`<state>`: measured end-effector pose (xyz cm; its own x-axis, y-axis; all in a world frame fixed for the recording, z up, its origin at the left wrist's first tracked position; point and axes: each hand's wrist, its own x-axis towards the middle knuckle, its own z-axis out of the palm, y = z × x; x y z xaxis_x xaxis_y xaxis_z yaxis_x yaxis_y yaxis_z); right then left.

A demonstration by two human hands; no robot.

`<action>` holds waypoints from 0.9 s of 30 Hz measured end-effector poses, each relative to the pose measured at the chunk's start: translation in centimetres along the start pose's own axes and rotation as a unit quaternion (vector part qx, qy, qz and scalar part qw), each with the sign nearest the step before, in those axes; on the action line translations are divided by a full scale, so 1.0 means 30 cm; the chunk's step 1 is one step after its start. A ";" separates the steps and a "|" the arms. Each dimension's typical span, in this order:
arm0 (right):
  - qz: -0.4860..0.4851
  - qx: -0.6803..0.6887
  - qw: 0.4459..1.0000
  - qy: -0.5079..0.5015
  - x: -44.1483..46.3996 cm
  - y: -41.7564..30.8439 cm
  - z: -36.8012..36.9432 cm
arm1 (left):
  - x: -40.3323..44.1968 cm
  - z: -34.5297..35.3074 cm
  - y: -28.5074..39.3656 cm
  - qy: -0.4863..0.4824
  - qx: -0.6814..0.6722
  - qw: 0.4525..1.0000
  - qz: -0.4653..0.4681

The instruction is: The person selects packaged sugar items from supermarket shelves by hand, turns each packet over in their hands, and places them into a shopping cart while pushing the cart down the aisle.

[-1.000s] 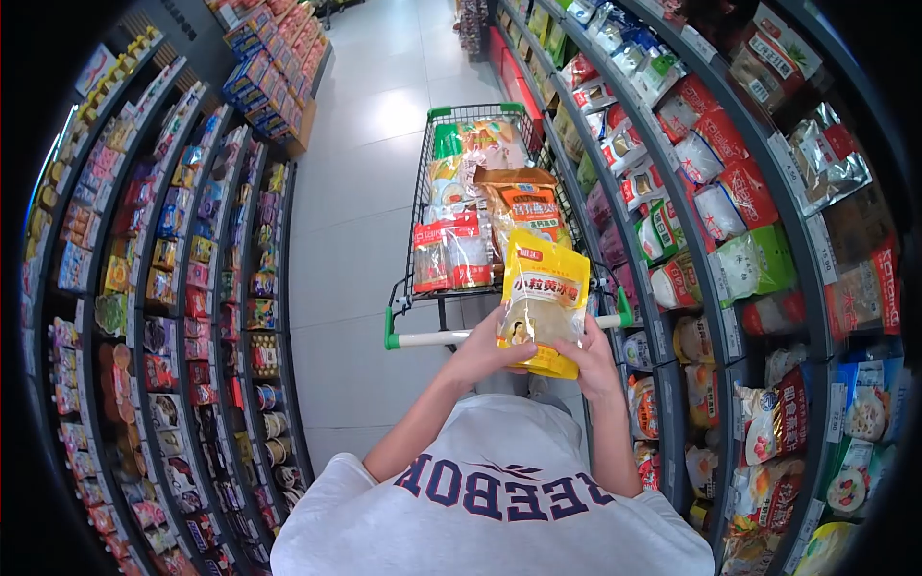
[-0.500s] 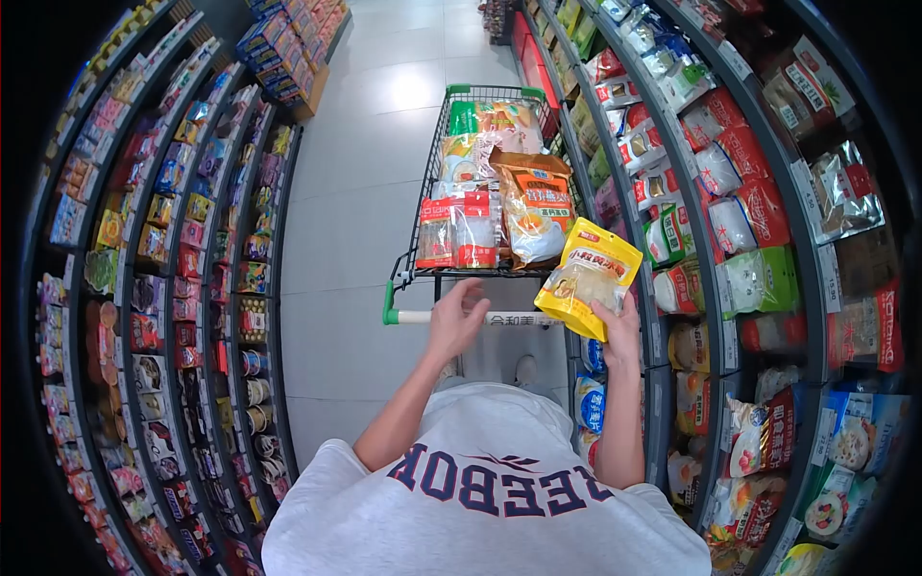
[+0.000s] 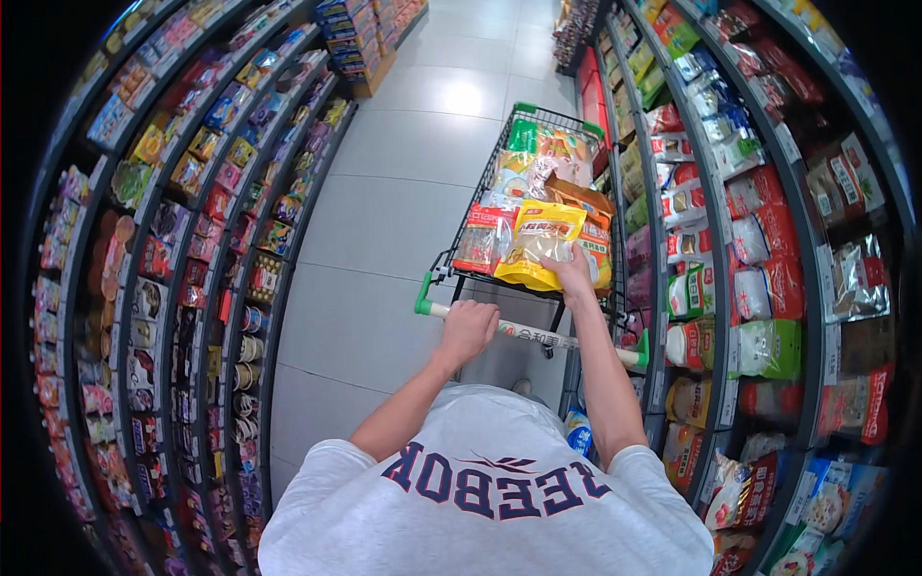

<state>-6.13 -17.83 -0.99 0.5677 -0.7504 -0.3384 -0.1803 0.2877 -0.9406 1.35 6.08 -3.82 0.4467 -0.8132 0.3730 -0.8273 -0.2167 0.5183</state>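
Note:
My right hand (image 3: 570, 273) grips the lower right edge of a yellow pouch (image 3: 540, 240) with a clear window, holding it over the near end of the shopping cart (image 3: 492, 163). Closed around the left part of the cart's white handle (image 3: 538, 334) is my left hand (image 3: 470, 329). Beneath and beside the pouch, the cart holds a red-and-clear packet (image 3: 480, 240), an orange-brown bag (image 3: 597, 226) partly covered by the pouch, and pale bags with green (image 3: 523, 134) at the far end. Whether the pouch rests on the other goods, I cannot tell.
Shelves of bagged goods (image 3: 759, 240) rise close along the cart's right side. Snack shelves (image 3: 230, 192) line the left. Grey tiled floor (image 3: 384, 221) runs between them, and stacked boxes (image 3: 351, 38) stand at the far left.
The yellow pouch has moved forward and left, from beside the handle to over the cart. My left hand has closed on the handle. The cart now appears further right and slightly turned.

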 end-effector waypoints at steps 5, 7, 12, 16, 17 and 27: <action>0.014 0.007 0.999 -0.042 0.054 -0.011 0.110 | -0.007 -0.015 -0.006 -0.026 -0.001 1.000 -0.002; -0.001 0.030 0.997 -0.065 0.074 0.001 0.113 | -0.015 -0.022 -0.008 -0.025 -0.007 1.000 0.003; -0.033 -0.149 0.988 -0.035 0.128 0.082 0.048 | -0.018 -0.024 -0.007 -0.032 -0.004 0.999 0.005; -0.116 -0.444 0.886 0.061 0.112 0.132 0.014 | -0.012 -0.014 -0.010 -0.008 -0.002 1.000 0.014; -0.151 -0.468 0.869 0.054 0.109 0.144 0.023 | -0.010 -0.011 -0.010 0.008 -0.004 1.000 0.019; -0.132 -0.582 0.792 -0.129 0.101 0.130 0.127 | -0.004 -0.035 -0.005 -0.001 0.001 1.000 0.028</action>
<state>-2.06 -16.71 -5.59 0.8267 -0.5039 -0.2503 -0.5618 -0.7143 -0.4173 1.77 6.79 -3.13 0.3981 -0.8258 0.3994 -0.8519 -0.1713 0.4949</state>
